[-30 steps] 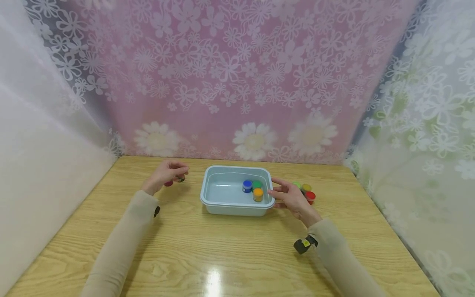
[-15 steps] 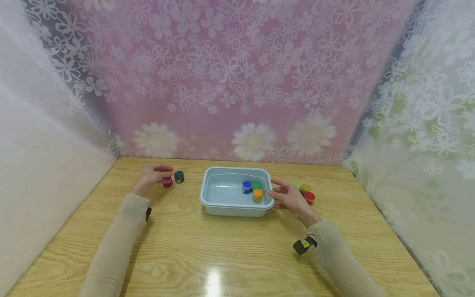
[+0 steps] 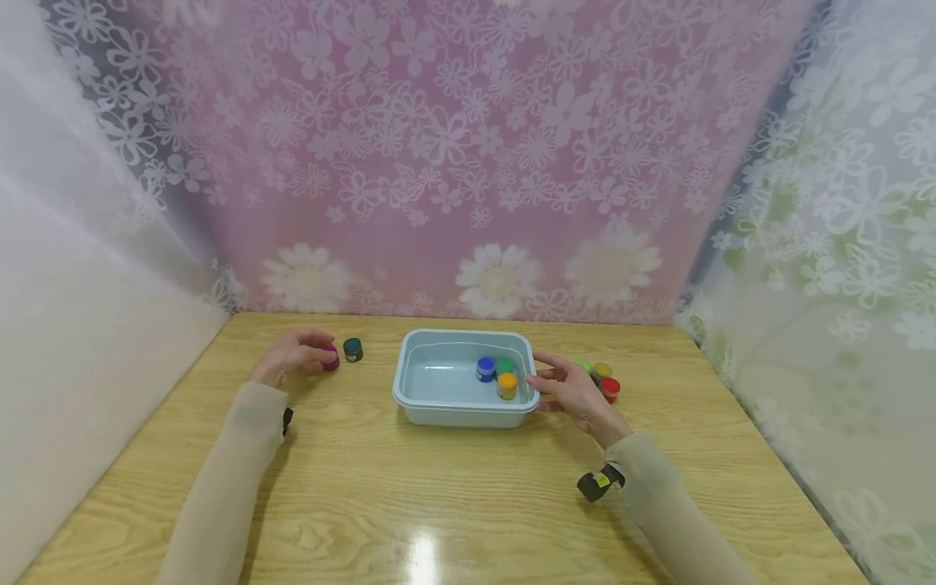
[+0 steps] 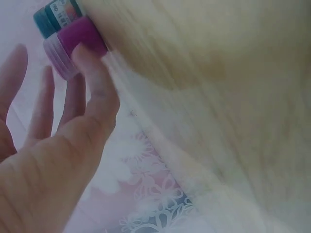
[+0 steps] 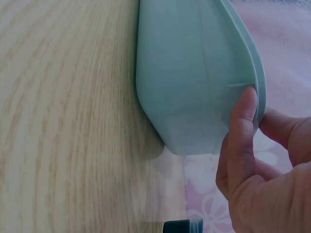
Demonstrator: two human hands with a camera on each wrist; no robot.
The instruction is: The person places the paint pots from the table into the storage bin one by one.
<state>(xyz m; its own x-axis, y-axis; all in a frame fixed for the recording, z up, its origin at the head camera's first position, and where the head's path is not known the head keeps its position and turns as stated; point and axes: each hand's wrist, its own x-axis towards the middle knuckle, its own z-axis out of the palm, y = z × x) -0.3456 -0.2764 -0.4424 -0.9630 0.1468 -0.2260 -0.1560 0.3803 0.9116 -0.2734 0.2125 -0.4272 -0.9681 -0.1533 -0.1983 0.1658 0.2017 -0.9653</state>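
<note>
At the left of the table, my left hand point(image 3: 292, 356) is at a magenta paint jar point(image 3: 331, 358). In the left wrist view its thumb lies on the magenta jar point(image 4: 80, 41) and a finger reaches behind, while other fingers stand apart from it. A dark teal jar point(image 3: 353, 349) stands close beside. My right hand point(image 3: 574, 392) holds the right rim of a pale blue plastic basin point(image 3: 457, 414); in the right wrist view fingers and thumb are on either side of the rim point(image 5: 260, 90). Inside the basin are a blue jar point(image 3: 486, 370), a green jar point(image 3: 504, 367) and an orange jar point(image 3: 507, 386).
Just behind the right hand stand a red jar point(image 3: 610, 389), a yellow jar point(image 3: 601, 372) and a light green jar point(image 3: 582, 366), partly hidden. Flowered curtains point(image 3: 468, 162) enclose the wooden table point(image 3: 409, 487) at the back and sides.
My left hand has moved left from the dark teal jar and come down to the magenta jar. The teal jar is now uncovered. The right hand stays at the basin's rim.
</note>
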